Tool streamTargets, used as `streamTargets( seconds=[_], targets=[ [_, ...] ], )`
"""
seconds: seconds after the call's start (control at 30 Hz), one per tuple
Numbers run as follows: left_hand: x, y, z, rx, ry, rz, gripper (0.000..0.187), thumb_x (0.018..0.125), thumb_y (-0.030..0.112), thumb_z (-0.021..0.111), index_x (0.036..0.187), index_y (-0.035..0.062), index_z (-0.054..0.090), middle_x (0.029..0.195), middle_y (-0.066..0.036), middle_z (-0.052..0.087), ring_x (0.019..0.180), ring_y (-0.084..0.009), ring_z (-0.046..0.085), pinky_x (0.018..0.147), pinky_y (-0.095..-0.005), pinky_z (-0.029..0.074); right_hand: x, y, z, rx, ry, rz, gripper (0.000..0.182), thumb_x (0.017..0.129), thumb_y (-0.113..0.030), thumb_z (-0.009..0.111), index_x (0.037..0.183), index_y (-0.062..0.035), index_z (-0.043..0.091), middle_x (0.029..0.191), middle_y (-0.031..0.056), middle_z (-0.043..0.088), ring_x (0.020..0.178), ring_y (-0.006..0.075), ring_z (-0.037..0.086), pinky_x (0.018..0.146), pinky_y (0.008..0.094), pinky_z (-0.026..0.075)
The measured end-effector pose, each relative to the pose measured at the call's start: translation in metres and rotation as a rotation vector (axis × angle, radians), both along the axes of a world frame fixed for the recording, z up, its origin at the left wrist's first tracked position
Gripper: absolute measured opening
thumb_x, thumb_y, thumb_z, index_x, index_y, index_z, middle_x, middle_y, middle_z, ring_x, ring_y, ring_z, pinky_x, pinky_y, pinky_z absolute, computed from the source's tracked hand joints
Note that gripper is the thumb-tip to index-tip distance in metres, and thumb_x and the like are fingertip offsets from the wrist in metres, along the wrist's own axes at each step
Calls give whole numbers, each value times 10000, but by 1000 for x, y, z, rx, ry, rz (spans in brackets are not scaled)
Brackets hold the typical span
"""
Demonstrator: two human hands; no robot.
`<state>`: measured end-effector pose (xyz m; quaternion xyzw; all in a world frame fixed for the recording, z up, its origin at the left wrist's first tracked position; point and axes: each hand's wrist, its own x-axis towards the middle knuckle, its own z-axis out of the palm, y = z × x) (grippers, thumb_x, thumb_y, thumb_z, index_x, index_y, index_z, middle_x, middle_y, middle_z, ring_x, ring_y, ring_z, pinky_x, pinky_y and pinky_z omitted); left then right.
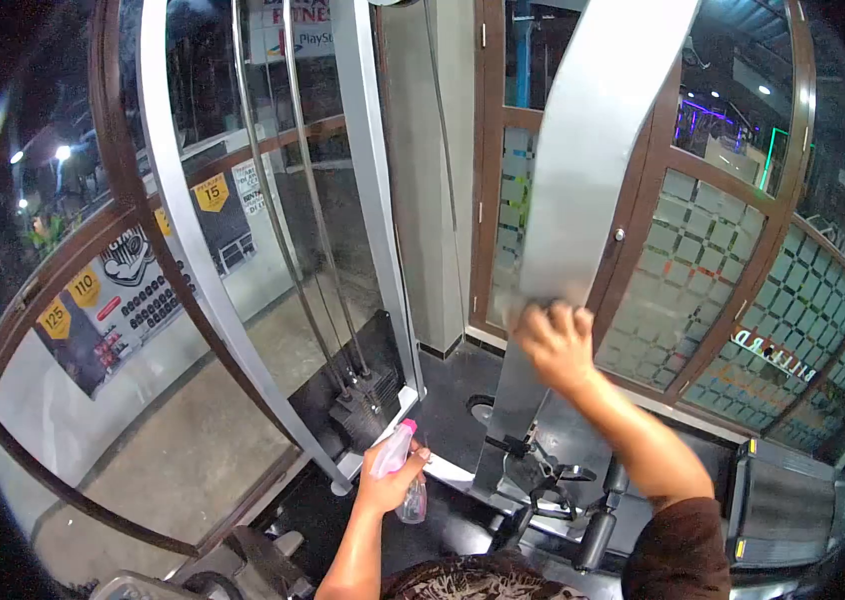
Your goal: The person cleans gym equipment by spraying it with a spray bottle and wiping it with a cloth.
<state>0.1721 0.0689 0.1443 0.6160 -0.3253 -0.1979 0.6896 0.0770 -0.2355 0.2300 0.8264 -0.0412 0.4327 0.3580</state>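
Note:
A clear spray bottle with a pink top [411, 503] is held in my left hand [390, 482], low in the middle of the view. My fingers wrap round its upper part. My right hand [556, 345] is raised in front of a tall silver machine panel [583, 190], with its fingers bent against the lower part of the panel. Motion blurs the fingertips, and a dark patch shows at them; what they hold is too unclear to name.
A weight stack [368, 400] with vertical rods stands in a grey frame [373, 170] at the left. Handles and black padded rollers [598, 540] sit low, right of centre. A treadmill [788, 505] is at the right. Brown-framed glass doors [688, 270] stand behind.

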Motion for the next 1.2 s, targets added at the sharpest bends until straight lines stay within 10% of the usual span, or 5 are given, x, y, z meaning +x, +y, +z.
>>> streamTargets(
  seconds=[0.27,0.57,0.87,0.93,1.2],
  targets=[
    [-7,25,6,13,8,-15,136,881,97,707,847,2,615,693,-46,616,582,-136,617,556,-303,494,-3,-5,-191,152,495,68,201,769,-298,643,910,-192,740,1186,-14,580,1127,226,510,877,477,407],
    [-5,17,1,2,2,-16,117,893,77,714,882,-2,629,708,-35,629,572,-119,620,540,-274,493,-16,18,88,46,-322,-138,341,779,-218,623,1106,-298,679,1086,-50,570,999,200,506,804,439,305],
    [-7,11,-1,24,-31,-84,125,887,98,709,869,-1,635,702,-28,632,593,-116,612,582,-282,489,-30,-2,-252,90,580,-102,258,840,-299,578,1046,-222,712,1260,28,518,1211,274,455,948,530,407],
    [-3,12,0,48,-8,-47,128,889,102,708,871,-1,634,699,-27,630,588,-117,614,575,-283,490,-26,-9,-243,106,605,-75,225,833,-301,582,970,-212,736,1257,21,525,1182,269,471,949,530,409],
    [1,3,8,-5,-1,-70,132,892,75,723,927,-5,623,750,-41,641,598,-118,631,550,-278,508,-18,9,109,69,-203,-97,381,761,-194,625,1121,-293,700,1153,-15,567,1039,250,505,835,471,331]
  ],
)
